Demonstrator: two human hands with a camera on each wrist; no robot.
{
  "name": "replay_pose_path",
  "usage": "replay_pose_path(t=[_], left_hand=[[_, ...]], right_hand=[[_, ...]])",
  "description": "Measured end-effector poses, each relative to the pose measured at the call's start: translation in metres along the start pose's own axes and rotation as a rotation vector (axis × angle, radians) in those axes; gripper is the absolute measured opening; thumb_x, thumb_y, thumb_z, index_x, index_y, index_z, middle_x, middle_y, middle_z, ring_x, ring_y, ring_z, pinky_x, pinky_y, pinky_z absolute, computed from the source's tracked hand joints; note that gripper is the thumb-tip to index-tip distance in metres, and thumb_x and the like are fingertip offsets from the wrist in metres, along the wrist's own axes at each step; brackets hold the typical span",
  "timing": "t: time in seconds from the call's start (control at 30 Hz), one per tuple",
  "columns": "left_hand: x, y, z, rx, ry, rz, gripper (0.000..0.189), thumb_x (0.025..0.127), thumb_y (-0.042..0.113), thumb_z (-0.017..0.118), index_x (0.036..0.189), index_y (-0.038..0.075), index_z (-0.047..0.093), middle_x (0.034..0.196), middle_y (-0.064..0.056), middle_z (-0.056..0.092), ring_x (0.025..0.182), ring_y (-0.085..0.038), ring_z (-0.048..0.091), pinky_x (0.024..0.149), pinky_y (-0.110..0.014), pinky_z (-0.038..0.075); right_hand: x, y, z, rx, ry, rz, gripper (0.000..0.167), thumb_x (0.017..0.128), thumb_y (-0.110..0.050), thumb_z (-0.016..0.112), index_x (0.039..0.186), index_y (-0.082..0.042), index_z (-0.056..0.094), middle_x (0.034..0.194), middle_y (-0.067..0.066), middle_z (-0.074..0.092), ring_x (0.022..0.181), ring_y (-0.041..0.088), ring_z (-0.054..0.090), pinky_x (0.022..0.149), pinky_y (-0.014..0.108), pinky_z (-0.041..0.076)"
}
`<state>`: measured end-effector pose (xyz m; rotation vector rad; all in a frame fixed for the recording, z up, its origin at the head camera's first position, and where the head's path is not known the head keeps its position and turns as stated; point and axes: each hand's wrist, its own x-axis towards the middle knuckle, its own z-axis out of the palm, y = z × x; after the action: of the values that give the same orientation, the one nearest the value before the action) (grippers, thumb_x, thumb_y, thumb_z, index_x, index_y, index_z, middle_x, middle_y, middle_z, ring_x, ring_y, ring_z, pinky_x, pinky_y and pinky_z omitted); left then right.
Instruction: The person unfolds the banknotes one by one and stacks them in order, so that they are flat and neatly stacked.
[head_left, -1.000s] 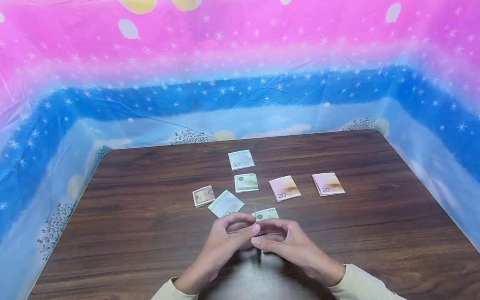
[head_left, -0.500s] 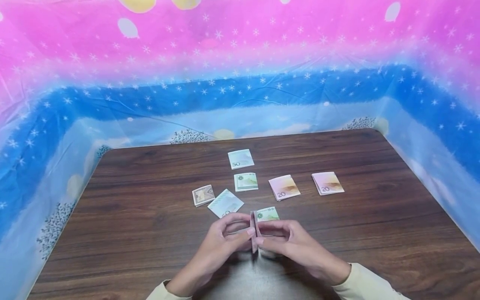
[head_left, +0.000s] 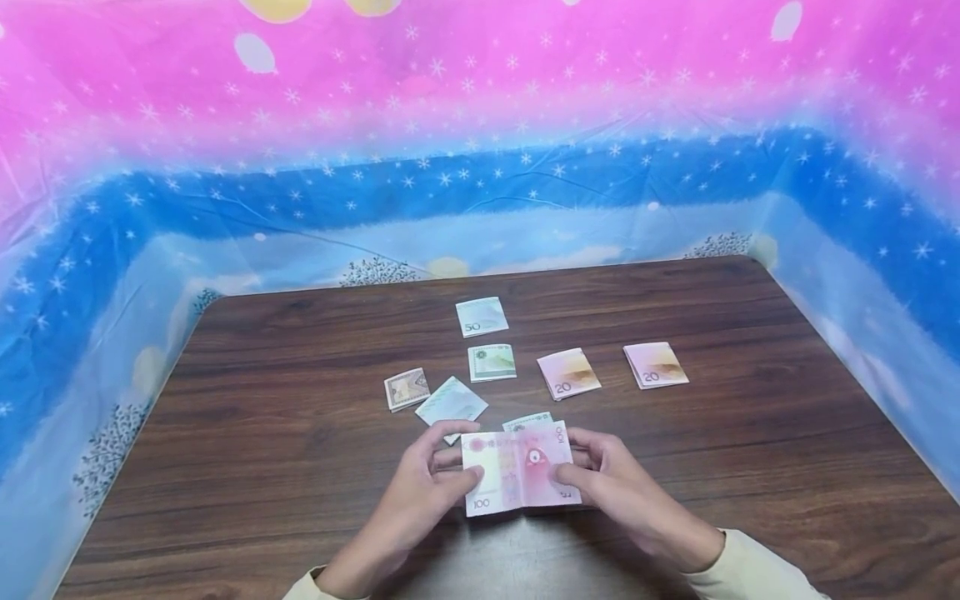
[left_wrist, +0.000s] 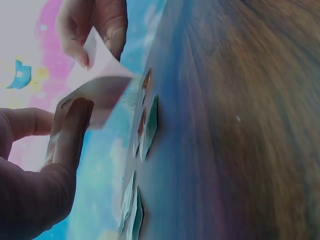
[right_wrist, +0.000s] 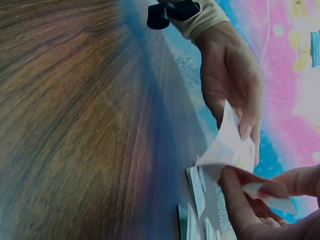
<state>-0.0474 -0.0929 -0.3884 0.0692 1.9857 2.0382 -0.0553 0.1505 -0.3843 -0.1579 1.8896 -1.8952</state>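
A pink 100 banknote (head_left: 510, 475) is spread between both hands above the table, a crease down its middle. My left hand (head_left: 431, 475) pinches its left end, thumb on the front and fingers behind. At the other end, my right hand (head_left: 618, 483) pinches the note the same way. In the left wrist view the banknote (left_wrist: 100, 87) bends along the crease, with the left thumb on it. The right wrist view shows the banknote (right_wrist: 232, 150) between the two hands. Just beyond it lies a folded green note (head_left: 528, 418), partly hidden by the pink one.
Folded notes lie across the wooden table (head_left: 300, 467): a 50 note (head_left: 482, 317), a green note (head_left: 492, 362), two 20 notes, one (head_left: 568, 373) left of the other (head_left: 656, 365), a brown note (head_left: 407, 389) and a pale green note (head_left: 452, 400). A patterned cloth (head_left: 480, 183) surrounds the table.
The pink banknote was edge-on and folded between the fingertips; it has been opened out to face the camera. My hands have moved apart, left and right.
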Motion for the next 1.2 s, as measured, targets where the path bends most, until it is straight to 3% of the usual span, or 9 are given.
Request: replay_pose_path(t=[0.13,0.33,0.43,0.63,0.77,1.03,1.2], left_hand=[[-0.001,-0.003,-0.005,0.047,-0.020,0.014,0.049,0.087,-0.003,0.071,0.132,-0.004,0.053,0.111,-0.024,0.071,0.087,-0.031,0.074,0.075,-0.033,0.062],[-0.001,-0.010,-0.011,0.184,-0.063,0.043,0.046,0.085,-0.002,0.075,0.127,-0.005,0.056,0.098,-0.019,0.074,0.073,-0.023,0.073,0.065,-0.025,0.058],[0.000,-0.013,-0.013,0.309,-0.078,0.063,0.042,0.084,-0.001,0.076,0.122,-0.002,0.059,0.087,-0.010,0.074,0.066,-0.017,0.069,0.061,-0.023,0.055],[0.003,-0.016,-0.012,0.621,-0.096,0.149,0.036,0.079,0.003,0.082,0.111,0.007,0.064,0.068,0.007,0.065,0.055,-0.003,0.056,0.056,-0.022,0.048],[0.006,-0.017,-0.010,0.782,-0.084,0.193,0.035,0.077,0.008,0.086,0.105,0.012,0.065,0.064,0.012,0.060,0.055,0.000,0.054,0.058,-0.024,0.046],[0.008,-0.019,-0.010,0.926,-0.095,0.216,0.033,0.077,0.013,0.087,0.100,0.014,0.063,0.060,0.013,0.051,0.054,-0.004,0.046,0.054,-0.025,0.038],[0.008,-0.022,-0.010,0.971,-0.094,0.237,0.032,0.077,0.017,0.088,0.100,0.013,0.065,0.062,0.013,0.049,0.055,-0.004,0.044,0.052,-0.024,0.037]], right_hand=[[0.000,0.005,-0.006,-0.063,0.013,-0.021,0.042,0.095,-0.010,0.068,0.128,0.013,0.057,0.103,0.019,0.074,0.085,0.018,0.071,0.072,0.028,0.059],[0.002,0.013,-0.015,-0.199,0.029,-0.048,0.029,0.087,-0.006,0.076,0.108,0.010,0.065,0.088,0.014,0.074,0.073,0.017,0.069,0.061,0.028,0.058],[0.005,0.019,-0.018,-0.327,0.036,-0.100,0.029,0.080,-0.002,0.081,0.103,0.008,0.066,0.083,0.010,0.072,0.070,0.014,0.067,0.058,0.026,0.057],[0.008,0.025,-0.018,-0.721,0.126,-0.202,0.037,0.070,-0.014,0.092,0.099,-0.010,0.069,0.079,-0.008,0.065,0.069,0.005,0.056,0.062,0.023,0.048],[0.011,0.027,-0.016,-0.839,0.153,-0.223,0.038,0.069,-0.016,0.093,0.098,-0.012,0.069,0.071,-0.011,0.059,0.062,0.003,0.049,0.056,0.023,0.043],[0.017,0.031,-0.019,-0.998,0.168,-0.260,0.041,0.064,-0.024,0.096,0.091,-0.015,0.066,0.079,-0.008,0.064,0.071,0.007,0.053,0.064,0.028,0.047],[0.018,0.032,-0.022,-1.083,0.170,-0.306,0.045,0.061,-0.032,0.097,0.087,-0.016,0.064,0.080,-0.009,0.057,0.071,0.008,0.051,0.062,0.031,0.046]])
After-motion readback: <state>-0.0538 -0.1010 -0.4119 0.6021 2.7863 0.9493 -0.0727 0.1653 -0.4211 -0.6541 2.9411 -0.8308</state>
